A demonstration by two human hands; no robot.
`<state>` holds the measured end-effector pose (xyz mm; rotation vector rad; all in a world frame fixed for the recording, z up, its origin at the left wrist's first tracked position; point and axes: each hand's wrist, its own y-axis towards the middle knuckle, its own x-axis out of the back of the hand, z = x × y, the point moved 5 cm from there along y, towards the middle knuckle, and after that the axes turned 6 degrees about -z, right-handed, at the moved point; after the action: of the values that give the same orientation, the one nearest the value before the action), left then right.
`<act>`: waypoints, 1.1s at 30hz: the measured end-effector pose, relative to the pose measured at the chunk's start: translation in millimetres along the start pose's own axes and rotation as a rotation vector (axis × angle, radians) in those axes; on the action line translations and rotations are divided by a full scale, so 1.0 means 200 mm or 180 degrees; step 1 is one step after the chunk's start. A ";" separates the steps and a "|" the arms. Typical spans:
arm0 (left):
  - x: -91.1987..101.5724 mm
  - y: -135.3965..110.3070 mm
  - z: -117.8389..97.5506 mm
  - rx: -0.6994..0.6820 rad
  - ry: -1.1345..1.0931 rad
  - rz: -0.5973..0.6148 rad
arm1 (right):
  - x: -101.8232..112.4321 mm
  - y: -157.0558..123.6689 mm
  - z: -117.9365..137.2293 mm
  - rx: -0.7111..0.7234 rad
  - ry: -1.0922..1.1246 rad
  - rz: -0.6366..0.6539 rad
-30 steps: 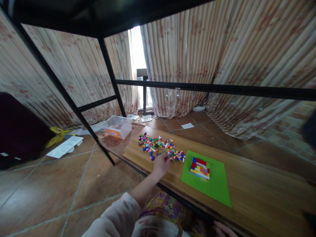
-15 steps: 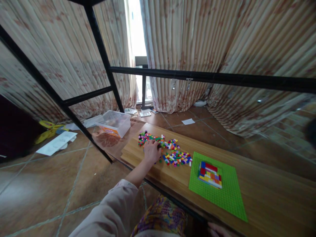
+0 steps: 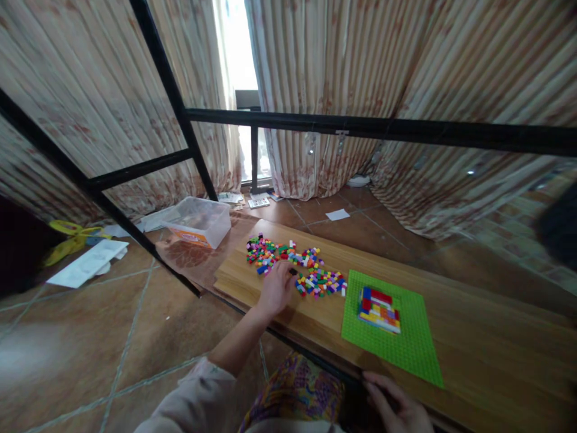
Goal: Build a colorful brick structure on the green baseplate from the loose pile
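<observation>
My left hand (image 3: 277,288) is over the loose pile at the left of the wooden table, its fingers closed in a pinch on a small black toy brick (image 3: 293,272). Around it lie many coloured toy bricks (image 3: 321,282). My right hand (image 3: 396,406) is low at the table's front edge, thumb and forefinger tips close together; whether anything is between them I cannot make out. Nearest to it is a green baseplate (image 3: 419,337), bearing a low rectangular build (image 3: 379,310) of red, blue, yellow, orange and white bricks.
The wooden table (image 3: 487,343) runs to the right. A clear plastic box (image 3: 198,222) with an orange label stands beyond its left end. A black metal frame (image 3: 288,120) crosses before the curtains. Papers (image 3: 88,263) and a yellow bag (image 3: 74,240) lie on the tiled floor.
My left hand has drawn back slightly from the pile, and the black brick now shows at its fingertips. My right hand has come further into view at the table edge. The camera view has shifted slightly.
</observation>
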<state>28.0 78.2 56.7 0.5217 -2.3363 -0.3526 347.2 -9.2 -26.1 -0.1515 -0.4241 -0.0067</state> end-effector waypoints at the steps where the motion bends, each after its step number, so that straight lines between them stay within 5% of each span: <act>1: -0.03 -0.05 -0.03 0.0110 -0.0345 0.0080 | -0.03 0.01 0.06 0.0000 0.0008 0.0024; 5: -0.14 -0.24 -0.17 0.0451 -0.1485 0.0279 | -0.16 0.07 0.38 0.0294 0.0350 -0.0032; 10: -0.15 -0.33 -0.36 0.0164 -0.1719 0.0376 | -0.26 0.15 0.63 0.0680 0.0789 -0.0117; 16: -0.11 -0.34 -0.41 0.0199 -0.1851 0.0488 | -0.23 0.12 0.67 0.1065 0.0505 -0.0406; 23: -0.13 -0.35 -0.38 0.1106 -0.2638 0.0665 | -0.16 0.09 0.70 0.1575 0.0031 -0.0424; 33: -0.09 -0.33 -0.44 0.1104 -0.3028 0.0820 | -0.18 0.08 0.71 0.0807 0.1136 -0.0191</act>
<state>118.9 18.6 82.5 0.2054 -3.3773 -0.0572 256.7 26.0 84.4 0.1124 -0.0706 -0.0383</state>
